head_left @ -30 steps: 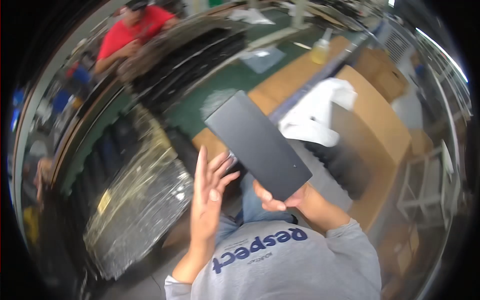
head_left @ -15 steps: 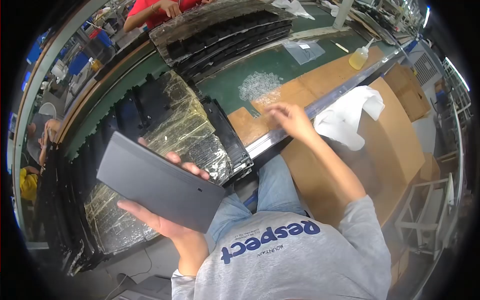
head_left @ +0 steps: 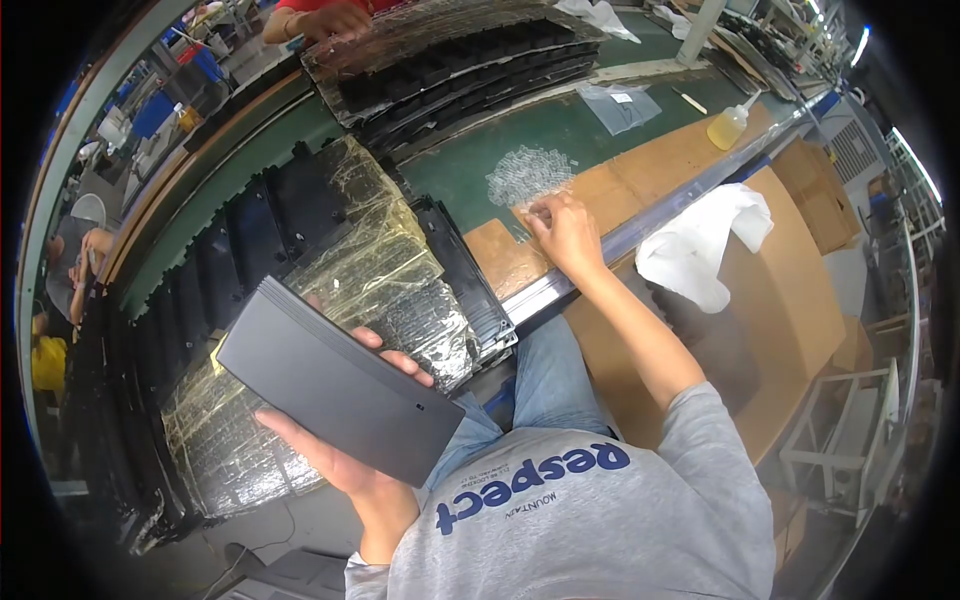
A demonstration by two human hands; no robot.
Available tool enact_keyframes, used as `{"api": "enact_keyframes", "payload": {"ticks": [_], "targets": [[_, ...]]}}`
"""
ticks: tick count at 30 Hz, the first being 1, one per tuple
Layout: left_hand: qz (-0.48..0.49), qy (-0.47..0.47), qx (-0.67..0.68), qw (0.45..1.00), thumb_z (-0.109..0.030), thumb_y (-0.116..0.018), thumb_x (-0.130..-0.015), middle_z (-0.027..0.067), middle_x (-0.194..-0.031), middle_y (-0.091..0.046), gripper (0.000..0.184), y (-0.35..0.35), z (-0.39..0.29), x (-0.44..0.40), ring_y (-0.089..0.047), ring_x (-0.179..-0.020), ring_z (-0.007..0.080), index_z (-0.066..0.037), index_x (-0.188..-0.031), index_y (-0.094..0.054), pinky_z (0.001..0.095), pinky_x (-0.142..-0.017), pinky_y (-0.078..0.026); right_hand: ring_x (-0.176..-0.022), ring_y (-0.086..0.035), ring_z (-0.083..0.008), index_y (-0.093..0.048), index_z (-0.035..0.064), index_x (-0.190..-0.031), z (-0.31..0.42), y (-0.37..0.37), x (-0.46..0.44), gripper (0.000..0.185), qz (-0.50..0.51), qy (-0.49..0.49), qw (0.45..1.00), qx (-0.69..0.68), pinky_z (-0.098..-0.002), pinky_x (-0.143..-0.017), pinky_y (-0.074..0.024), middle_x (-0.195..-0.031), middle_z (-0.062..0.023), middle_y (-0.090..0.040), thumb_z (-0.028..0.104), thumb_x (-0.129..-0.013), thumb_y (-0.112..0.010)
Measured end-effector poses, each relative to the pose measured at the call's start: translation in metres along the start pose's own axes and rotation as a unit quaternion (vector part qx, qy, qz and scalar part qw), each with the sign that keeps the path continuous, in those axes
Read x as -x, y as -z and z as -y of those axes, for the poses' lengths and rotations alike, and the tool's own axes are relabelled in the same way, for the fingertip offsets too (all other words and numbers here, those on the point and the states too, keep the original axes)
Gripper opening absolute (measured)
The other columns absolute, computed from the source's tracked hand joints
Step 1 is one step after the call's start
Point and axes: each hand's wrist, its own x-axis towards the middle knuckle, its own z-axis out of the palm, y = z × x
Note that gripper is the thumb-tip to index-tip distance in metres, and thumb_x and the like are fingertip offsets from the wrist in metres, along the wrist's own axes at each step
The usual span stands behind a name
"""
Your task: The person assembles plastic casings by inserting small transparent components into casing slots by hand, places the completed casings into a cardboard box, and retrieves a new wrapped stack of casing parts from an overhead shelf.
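A dark grey flat case (head_left: 340, 385) lies across my left hand (head_left: 345, 465), whose thumb and fingers hold it by its two long edges. My right hand (head_left: 562, 232) is over the cardboard strip (head_left: 625, 185) on the green bench, at the near edge of a pile of small clear pieces (head_left: 525, 175). Its thumb and fingertips are pinched together, and what they hold, if anything, is too small to make out. Left of the pile, black ribbed parts (head_left: 225, 245) lie partly under clear-wrapped, yellow-taped sheets (head_left: 375, 265).
Behind are stacked black parts (head_left: 470, 75) with another person's hand (head_left: 335, 22) over them. A bottle of yellow liquid (head_left: 727, 127) and a clear bag (head_left: 618, 107) lie farther back. At right, a white cloth (head_left: 705, 245) hangs over a large cardboard box (head_left: 790, 300).
The case has passed from my right hand to my left and moved left. My right hand has reached out to the clear pieces, and its fingers have closed together.
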Motion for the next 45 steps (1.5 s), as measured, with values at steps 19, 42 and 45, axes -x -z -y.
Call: {"api": "enact_keyframes", "payload": {"ticks": [19,42,45], "targets": [[0.002,-0.014,0.003,1.0,-0.07,-0.022,-0.083,0.0149,-0.105,-0.049,0.082,-0.001,0.0,0.003,-0.056,-0.083,0.0292,-0.011,-0.14,-0.016,0.045,-0.067,-0.051,-0.07,-0.063,-0.0246,-0.062,-0.0007,-0.083,0.0,0.024,0.005,0.015,0.01,0.02,0.999,-0.033,-0.0332,-0.066,-0.0493,-0.077,-0.0159,-0.062,0.011,-0.074,-0.066],[-0.043,-0.089,-0.161,0.982,-0.067,-0.013,-0.085,0.0169,-0.104,-0.049,0.078,-0.02,0.013,0.012,-0.057,-0.086,0.0257,-0.003,-0.123,-0.037,0.0361,-0.073,-0.049,-0.071,-0.058,-0.0094,-0.063,0.0001,-0.089,0.17,0.119,0.069,0.017,0.272,0.063,0.893,-0.352,-0.0218,-0.063,-0.048,-0.081,-0.0065,-0.06,-0.008,-0.074,-0.061],[-0.068,-0.083,-0.175,0.979,-0.068,-0.014,-0.085,0.0168,-0.104,-0.049,0.079,-0.025,0.013,0.014,-0.057,-0.085,0.0255,-0.002,-0.123,-0.037,0.0361,-0.073,-0.049,-0.071,-0.057,-0.0085,-0.06,-0.0004,-0.087,0.179,0.124,0.073,0.015,0.236,0.129,0.928,-0.257,-0.0215,-0.063,-0.048,-0.082,-0.0058,-0.059,-0.005,-0.074,-0.064]]}}
